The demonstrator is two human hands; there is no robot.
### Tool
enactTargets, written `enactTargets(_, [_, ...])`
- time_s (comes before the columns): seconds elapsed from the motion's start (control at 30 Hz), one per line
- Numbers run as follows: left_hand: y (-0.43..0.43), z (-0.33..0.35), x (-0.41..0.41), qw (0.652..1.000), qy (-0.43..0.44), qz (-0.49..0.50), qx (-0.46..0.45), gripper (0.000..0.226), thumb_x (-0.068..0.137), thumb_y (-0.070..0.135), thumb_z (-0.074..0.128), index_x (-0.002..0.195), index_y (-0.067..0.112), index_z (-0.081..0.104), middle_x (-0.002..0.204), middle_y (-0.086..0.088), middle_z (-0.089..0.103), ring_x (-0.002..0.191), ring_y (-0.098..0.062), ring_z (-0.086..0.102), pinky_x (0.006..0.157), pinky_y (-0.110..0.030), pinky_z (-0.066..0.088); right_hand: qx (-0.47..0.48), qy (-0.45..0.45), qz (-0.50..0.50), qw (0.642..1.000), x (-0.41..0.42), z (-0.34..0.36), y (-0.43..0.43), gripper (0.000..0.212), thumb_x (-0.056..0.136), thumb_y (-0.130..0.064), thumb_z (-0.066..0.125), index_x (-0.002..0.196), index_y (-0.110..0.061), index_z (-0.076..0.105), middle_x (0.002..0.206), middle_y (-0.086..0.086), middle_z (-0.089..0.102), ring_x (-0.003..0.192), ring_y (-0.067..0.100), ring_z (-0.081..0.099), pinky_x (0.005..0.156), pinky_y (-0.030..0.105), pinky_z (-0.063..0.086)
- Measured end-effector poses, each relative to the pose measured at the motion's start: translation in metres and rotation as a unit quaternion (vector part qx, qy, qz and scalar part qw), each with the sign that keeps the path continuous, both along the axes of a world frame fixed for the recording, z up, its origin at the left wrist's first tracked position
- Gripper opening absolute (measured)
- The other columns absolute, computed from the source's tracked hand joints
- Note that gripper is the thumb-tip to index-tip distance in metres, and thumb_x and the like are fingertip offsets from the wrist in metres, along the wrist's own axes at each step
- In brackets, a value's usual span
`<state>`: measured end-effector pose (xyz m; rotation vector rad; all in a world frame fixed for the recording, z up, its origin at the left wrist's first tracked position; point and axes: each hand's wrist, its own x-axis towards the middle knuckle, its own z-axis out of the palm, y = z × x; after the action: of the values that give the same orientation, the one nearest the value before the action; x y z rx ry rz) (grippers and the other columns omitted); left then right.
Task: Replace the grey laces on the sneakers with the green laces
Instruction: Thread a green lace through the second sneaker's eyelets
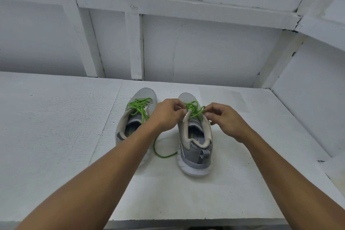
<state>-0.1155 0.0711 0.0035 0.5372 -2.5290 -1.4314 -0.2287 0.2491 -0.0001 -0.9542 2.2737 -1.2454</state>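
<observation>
Two grey sneakers stand side by side on a white table, heels toward me. The left sneaker (130,123) carries a green lace (139,105), tied loosely over its tongue. On the right sneaker (196,147) another green lace (194,107) is bunched at the top eyelets. My left hand (166,113) pinches this lace at the sneaker's left side. At the sneaker's right side, my right hand (224,119) pinches the same lace. One loose green end (158,152) trails down onto the table between the two sneakers. No grey laces are in view.
The white table (56,127) ends at a front edge close to me. White panelled walls (205,48) close it off at the back and on the right. A faint square patch (222,97) marks the surface behind the right sneaker.
</observation>
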Motion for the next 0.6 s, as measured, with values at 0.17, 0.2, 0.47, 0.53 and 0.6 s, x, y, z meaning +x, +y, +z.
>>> enactTargets(0.17, [-0.001, -0.001, -0.001, 1.000, 0.006, -0.013, -0.011, 0.005, 0.095, 0.021, 0.059, 0.094, 0.020, 0.064, 0.084, 0.004, 0.066, 0.061, -0.006, 0.052, 0.052, -0.015, 0.035, 0.004, -0.054, -0.035, 0.998, 0.004, 0.005, -0.003, 0.017, 0.101, -0.015, 0.039, 0.087, -0.016, 0.048, 0.096, -0.007, 0.070, 0.088, 0.009, 0.065, 0.074, 0.030, 0.043])
enactTargets(0.2, [-0.002, -0.001, -0.001, 1.000, 0.005, -0.018, -0.012, 0.008, 0.095, 0.020, 0.059, 0.098, 0.019, 0.066, 0.086, 0.004, 0.066, 0.067, -0.008, 0.055, 0.056, -0.013, 0.036, 0.003, -0.069, -0.041, 0.997, 0.004, 0.006, -0.004, 0.018, 0.101, -0.016, 0.037, 0.086, -0.017, 0.047, 0.097, -0.008, 0.071, 0.091, 0.013, 0.066, 0.074, 0.031, 0.042])
enactTargets(0.47, [0.002, 0.006, 0.001, 0.993, 0.048, -0.050, 0.096, 0.011, 0.100, 0.019, 0.051, 0.090, 0.017, 0.054, 0.087, -0.007, 0.054, 0.071, -0.019, 0.045, 0.054, -0.022, 0.038, 0.004, -0.047, -0.009, 0.999, 0.004, 0.006, 0.001, 0.021, 0.092, -0.004, 0.055, 0.098, -0.020, 0.066, 0.097, -0.010, 0.070, 0.084, 0.004, 0.061, 0.074, 0.027, 0.044])
enactTargets(0.53, [0.005, 0.016, 0.001, 0.979, 0.074, -0.049, 0.186, 0.014, 0.101, 0.020, 0.050, 0.088, 0.019, 0.051, 0.092, -0.011, 0.050, 0.082, -0.019, 0.044, 0.052, -0.021, 0.036, 0.002, -0.043, -0.003, 0.999, 0.003, 0.002, 0.002, 0.020, 0.094, -0.009, 0.058, 0.100, -0.024, 0.069, 0.092, -0.013, 0.070, 0.078, -0.003, 0.060, 0.072, 0.024, 0.044])
enactTargets(0.6, [0.004, 0.021, 0.001, 0.976, 0.080, -0.044, 0.199, 0.013, 0.101, 0.025, 0.050, 0.089, 0.021, 0.051, 0.098, -0.009, 0.052, 0.090, -0.018, 0.044, 0.060, -0.027, 0.034, -0.002, -0.040, -0.002, 0.999, 0.003, 0.000, 0.002, 0.020, 0.096, -0.012, 0.058, 0.101, -0.026, 0.071, 0.091, -0.012, 0.071, 0.077, -0.002, 0.062, 0.069, 0.020, 0.044])
